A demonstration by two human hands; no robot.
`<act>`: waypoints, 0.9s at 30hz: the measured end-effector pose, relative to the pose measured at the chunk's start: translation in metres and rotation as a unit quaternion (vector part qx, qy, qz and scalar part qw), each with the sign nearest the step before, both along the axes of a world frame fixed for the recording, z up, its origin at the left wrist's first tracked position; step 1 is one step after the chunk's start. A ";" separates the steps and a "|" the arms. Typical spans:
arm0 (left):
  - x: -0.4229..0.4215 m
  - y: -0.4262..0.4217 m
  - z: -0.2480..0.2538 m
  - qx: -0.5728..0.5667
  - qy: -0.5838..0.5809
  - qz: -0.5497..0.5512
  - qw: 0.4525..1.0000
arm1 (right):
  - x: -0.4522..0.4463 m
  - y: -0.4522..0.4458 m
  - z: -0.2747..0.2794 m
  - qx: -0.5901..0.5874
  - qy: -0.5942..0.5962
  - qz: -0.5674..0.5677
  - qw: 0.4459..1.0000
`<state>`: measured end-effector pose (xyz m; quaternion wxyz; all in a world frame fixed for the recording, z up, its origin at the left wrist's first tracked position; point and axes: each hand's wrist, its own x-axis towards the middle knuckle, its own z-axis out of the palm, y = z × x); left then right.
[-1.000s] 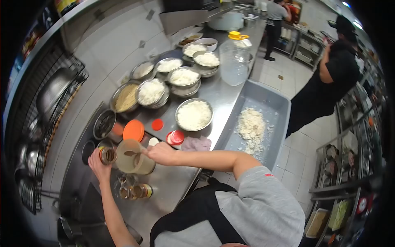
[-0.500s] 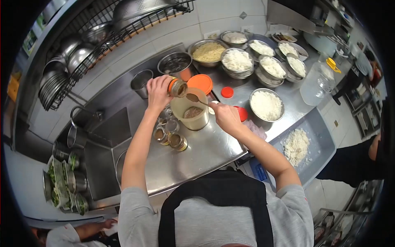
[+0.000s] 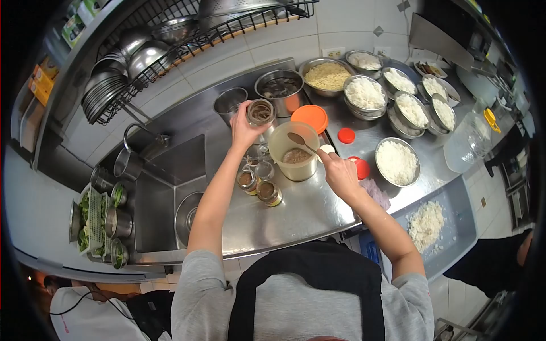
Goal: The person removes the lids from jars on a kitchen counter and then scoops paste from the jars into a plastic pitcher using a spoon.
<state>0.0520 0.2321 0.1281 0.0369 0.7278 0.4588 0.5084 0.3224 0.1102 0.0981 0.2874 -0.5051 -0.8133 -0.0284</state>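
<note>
My left hand (image 3: 245, 129) is wrapped round a glass jar (image 3: 261, 112), whose open mouth faces me and shows brown residue inside. In my right hand (image 3: 342, 176) is a spoon (image 3: 297, 138) with brown stuff on its bowl, held over a translucent tub (image 3: 300, 170). Brown contents (image 3: 297, 156) lie at the bottom of the tub. Two open jars with brown contents, one of them a labelled jar (image 3: 269, 193), stand on the steel counter in front of the tub, beside some clear glassware. An orange lid (image 3: 310, 119) lies just behind the tub.
Several bowls of rice (image 3: 397, 162) and a bowl of noodles (image 3: 327, 75) stand at the back and right. A grey bin (image 3: 463, 230) with rice is at right. At left are a sink (image 3: 165, 213), greens (image 3: 83, 221) and a person (image 3: 85, 312). Another person (image 3: 489, 261) stands at right.
The view has swung right-to-left, bringing in the sink. The jar in my left hand has turned its mouth toward me, and the spoon has moved from inside the tub to above it.
</note>
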 end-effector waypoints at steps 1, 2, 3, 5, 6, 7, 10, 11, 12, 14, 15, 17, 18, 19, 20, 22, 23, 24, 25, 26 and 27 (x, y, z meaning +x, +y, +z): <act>-0.004 -0.002 0.000 0.000 0.001 0.008 1.000 | 0.000 0.003 -0.001 0.000 0.001 0.008 1.000; -0.006 -0.004 -0.002 -0.017 -0.030 -0.002 0.999 | 0.001 0.006 -0.004 -0.013 -0.003 0.015 1.000; -0.008 -0.008 -0.004 -0.035 -0.061 -0.012 0.997 | -0.001 0.005 -0.004 -0.026 -0.008 0.021 0.999; -0.011 -0.012 -0.004 -0.042 -0.083 -0.012 0.996 | -0.003 0.005 0.001 -0.054 0.000 0.000 0.999; -0.012 -0.014 -0.004 -0.036 -0.081 -0.007 0.996 | -0.002 0.007 0.001 -0.053 0.003 0.008 0.999; -0.013 -0.015 -0.003 -0.031 -0.079 -0.004 0.996 | -0.001 0.008 0.002 -0.051 0.007 0.014 0.999; -0.019 -0.018 -0.002 -0.035 -0.030 0.011 0.999 | 0.007 0.013 0.011 -0.031 0.084 0.021 0.996; -0.020 -0.018 -0.003 -0.035 -0.030 0.014 0.999 | 0.009 0.014 0.015 -0.018 0.131 0.025 0.991; -0.020 -0.019 -0.003 -0.026 0.022 0.045 0.998 | 0.011 0.010 0.029 -0.048 0.150 0.008 0.988; -0.016 -0.023 0.000 -0.013 0.092 0.091 0.991 | 0.013 0.009 0.047 -0.070 0.179 0.008 0.981; -0.013 -0.023 0.000 -0.013 0.091 0.091 0.992 | 0.013 0.010 0.052 -0.091 0.207 0.004 0.974; -0.009 -0.022 0.001 0.009 0.138 0.099 0.985 | 0.011 0.011 0.060 -0.078 0.223 0.024 0.972; -0.008 -0.021 0.003 0.008 0.137 0.100 0.986 | 0.006 0.008 0.068 -0.026 0.181 0.038 0.982; -0.006 -0.021 0.005 0.008 0.145 0.085 0.986 | 0.000 0.007 0.076 0.025 0.138 0.052 0.989; -0.006 -0.021 0.007 0.006 0.154 0.070 0.986 | -0.007 0.006 0.083 0.024 0.137 0.053 0.989; -0.004 -0.022 0.011 -0.008 0.173 0.066 0.983 | -0.025 0.008 0.093 0.083 -0.018 0.055 0.995; -0.005 -0.023 0.013 -0.019 0.195 0.061 0.979 | -0.033 0.014 0.094 0.081 -0.018 0.055 0.995; -0.005 -0.024 0.014 -0.019 0.196 0.061 0.979 | -0.043 0.023 0.093 0.110 -0.073 0.058 0.990; -0.007 -0.025 0.016 -0.043 0.197 0.041 0.979 | -0.050 0.031 0.090 0.140 -0.126 0.061 0.980; -0.010 -0.026 0.018 -0.066 0.199 0.022 0.978 | -0.057 0.040 0.087 0.142 -0.124 0.061 0.980; -0.012 -0.026 0.017 -0.065 0.201 0.023 0.977 | -0.064 0.047 0.085 0.142 -0.128 0.070 0.979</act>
